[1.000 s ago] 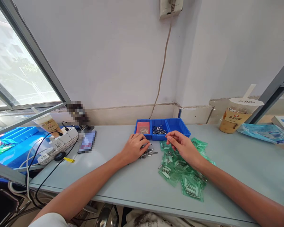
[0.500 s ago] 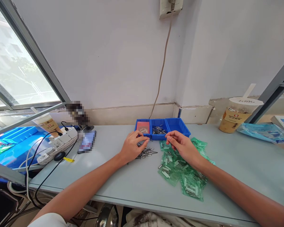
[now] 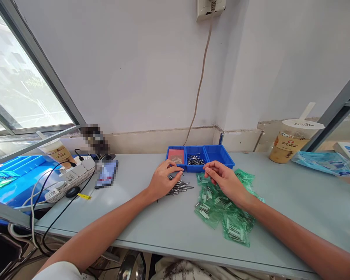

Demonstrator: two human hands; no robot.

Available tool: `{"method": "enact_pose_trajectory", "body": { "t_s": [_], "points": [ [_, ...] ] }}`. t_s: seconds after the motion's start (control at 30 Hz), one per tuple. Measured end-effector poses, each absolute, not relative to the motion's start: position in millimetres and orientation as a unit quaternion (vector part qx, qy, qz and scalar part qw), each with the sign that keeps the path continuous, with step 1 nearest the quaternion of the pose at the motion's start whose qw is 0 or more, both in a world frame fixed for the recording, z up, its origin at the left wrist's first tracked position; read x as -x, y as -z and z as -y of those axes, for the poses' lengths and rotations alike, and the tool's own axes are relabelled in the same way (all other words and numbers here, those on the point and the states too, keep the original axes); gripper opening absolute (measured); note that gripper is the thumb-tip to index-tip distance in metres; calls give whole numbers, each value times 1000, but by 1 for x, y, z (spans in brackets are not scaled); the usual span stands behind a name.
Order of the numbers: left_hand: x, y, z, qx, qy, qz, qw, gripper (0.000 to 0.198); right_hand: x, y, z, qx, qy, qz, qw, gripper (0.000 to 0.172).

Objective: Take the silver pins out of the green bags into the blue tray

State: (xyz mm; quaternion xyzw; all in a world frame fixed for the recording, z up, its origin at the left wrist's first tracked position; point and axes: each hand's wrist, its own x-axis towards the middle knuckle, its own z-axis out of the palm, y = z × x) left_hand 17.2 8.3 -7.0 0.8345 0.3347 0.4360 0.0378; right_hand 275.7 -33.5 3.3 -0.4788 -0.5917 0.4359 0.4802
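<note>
My left hand (image 3: 165, 179) is closed in a pinch above a loose pile of small metal pins (image 3: 179, 188). Between its thumb and index fingertip something may be held, too small to make out. My right hand (image 3: 221, 177) also pinches, with a tiny light tip at its fingertips, just in front of the blue bins (image 3: 220, 155). Several green plastic bags (image 3: 210, 216) holding metal pins and white pieces lie under and around the right hand. In the middle bin are dark metal pins (image 3: 196, 159); the left bin has a reddish bag (image 3: 176, 156) with pale pieces.
A power strip (image 3: 72, 179) with cables and a phone (image 3: 106, 174) sit on the left of the grey table (image 3: 134, 229). A drink cup (image 3: 290, 144) and a blue packet (image 3: 323, 163) stand at the right back. A cable (image 3: 202, 77) hangs down the wall.
The view has shifted very slightly. Both hands keep nearly the same pinched poses and places.
</note>
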Motion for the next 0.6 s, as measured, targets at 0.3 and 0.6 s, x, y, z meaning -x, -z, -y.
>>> {"method": "enact_pose_trajectory", "body": {
  "t_s": [0.3,0.6],
  "points": [
    [-17,7,-9,-843,-418,-332,55,18,-274,-6,35,480,-433,592,481,39],
    [-13,11,-15,-858,-376,-342,73,20,-276,-5,35,484,-426,596,479,44]
  ]
}}
